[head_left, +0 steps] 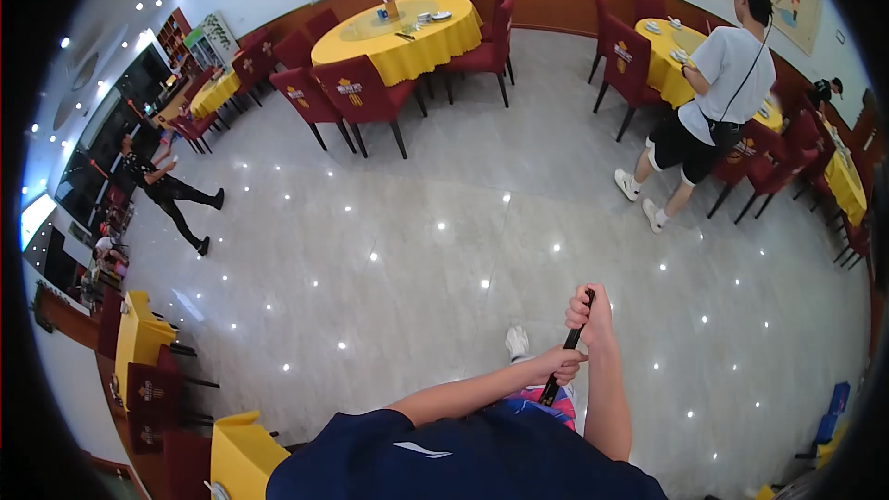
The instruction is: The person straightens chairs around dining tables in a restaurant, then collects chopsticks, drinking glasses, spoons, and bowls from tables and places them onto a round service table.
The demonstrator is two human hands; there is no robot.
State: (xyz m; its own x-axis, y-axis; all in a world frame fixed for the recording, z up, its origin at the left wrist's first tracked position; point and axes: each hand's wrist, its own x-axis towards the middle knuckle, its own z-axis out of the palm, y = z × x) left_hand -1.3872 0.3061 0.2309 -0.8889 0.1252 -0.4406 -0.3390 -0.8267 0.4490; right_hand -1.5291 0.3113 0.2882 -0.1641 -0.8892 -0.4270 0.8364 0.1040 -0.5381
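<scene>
My left hand [558, 365] is closed around the lower part of a bundle of black chopsticks [573, 337], with its thumb pointing right. Higher up, my right hand [593, 307] has its fingers wrapped round the upper end of the same bundle. The chopsticks slant in front of my body, and small gold marks show near their lower end. Single sticks cannot be made out. Below my hands are my pink and blue shorts [557, 406] and a white shoe [517, 343].
A round table [398, 56] with a yellow cloth and red chairs stands ahead. At right, a person in a white T-shirt [730, 74] faces another table [669, 83]. A person in dark clothes [167, 187] walks at left. Yellow-covered tables [139, 343] stand near left.
</scene>
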